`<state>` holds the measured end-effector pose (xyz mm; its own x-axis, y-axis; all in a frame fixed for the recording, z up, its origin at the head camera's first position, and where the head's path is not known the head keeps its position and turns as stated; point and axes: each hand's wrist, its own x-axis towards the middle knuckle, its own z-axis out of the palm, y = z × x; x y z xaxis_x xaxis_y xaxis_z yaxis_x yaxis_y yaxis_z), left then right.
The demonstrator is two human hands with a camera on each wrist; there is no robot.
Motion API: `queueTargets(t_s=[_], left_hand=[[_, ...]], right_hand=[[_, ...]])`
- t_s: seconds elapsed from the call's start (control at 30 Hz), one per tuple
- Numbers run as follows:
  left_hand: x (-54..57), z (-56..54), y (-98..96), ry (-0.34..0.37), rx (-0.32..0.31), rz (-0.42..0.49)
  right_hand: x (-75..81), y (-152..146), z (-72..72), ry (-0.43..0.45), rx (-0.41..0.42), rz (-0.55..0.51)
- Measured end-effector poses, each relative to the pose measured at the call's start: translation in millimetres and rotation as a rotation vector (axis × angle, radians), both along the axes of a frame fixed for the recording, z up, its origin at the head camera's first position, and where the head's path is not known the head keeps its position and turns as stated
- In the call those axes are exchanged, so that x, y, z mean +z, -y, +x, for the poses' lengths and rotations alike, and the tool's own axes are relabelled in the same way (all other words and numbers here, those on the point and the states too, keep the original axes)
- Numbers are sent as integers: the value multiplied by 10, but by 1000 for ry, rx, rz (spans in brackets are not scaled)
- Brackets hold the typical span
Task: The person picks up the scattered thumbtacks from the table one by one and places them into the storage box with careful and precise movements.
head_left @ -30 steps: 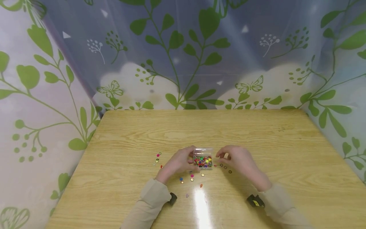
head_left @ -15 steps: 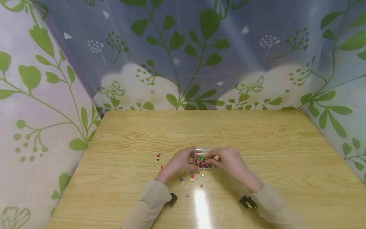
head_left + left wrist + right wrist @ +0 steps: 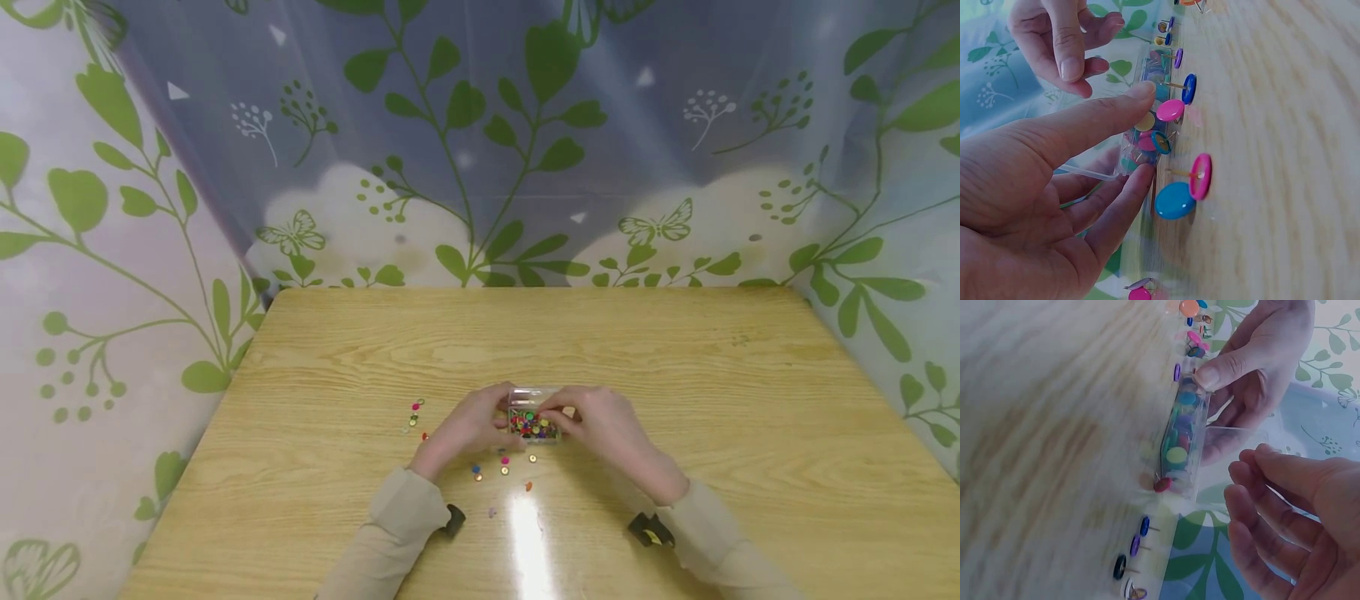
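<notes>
Thumbtacks [image 3: 534,428] lie in a clear plastic box [image 3: 532,397] on the table [image 3: 675,350], its end gripped by the left hand [image 3: 472,423]; the right hand [image 3: 602,422] has nearly closed fingertips, any hold unclear. Probably light, stiff, brittle; sidewalls suit gripping.

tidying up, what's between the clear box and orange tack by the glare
The head view shows one gold-looking tack between the clear box and orange tack.

Pale wood-grain tabletop [image 3: 675,350], blue-and-white leaf-print drapes [image 3: 480,150] on three sides, bright streak of reflected light [image 3: 531,550]
</notes>
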<state>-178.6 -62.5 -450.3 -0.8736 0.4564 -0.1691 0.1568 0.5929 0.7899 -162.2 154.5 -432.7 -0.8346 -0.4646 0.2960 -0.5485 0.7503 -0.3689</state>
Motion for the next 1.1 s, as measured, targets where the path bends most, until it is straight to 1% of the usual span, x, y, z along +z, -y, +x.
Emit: queueTargets(t_s=[0.1,0.17,0.4,0.5,0.63,0.87,1.1], left_hand=[[5,-3,1,-3,0,-3],[7,-4,1,-2,-1,-4],[8,1,-10,16,14,-8],[5,0,-10,14,13,-12],[1,0,-6,17,14,-7],[8,12,-3,23,18,-2],[15,17,-5,28,20,5]], right_hand=[[34,-46,-4,24,-15,-7],[61,-94,-15,24,-29,-6],[145,-327,-79,-13,-88,-6],[171,-419,-98,-11,-107,10],[187,-522,-107,16,-125,56],[101,-632,-134,29,-121,139],[24,-680,-153,79,-97,182]])
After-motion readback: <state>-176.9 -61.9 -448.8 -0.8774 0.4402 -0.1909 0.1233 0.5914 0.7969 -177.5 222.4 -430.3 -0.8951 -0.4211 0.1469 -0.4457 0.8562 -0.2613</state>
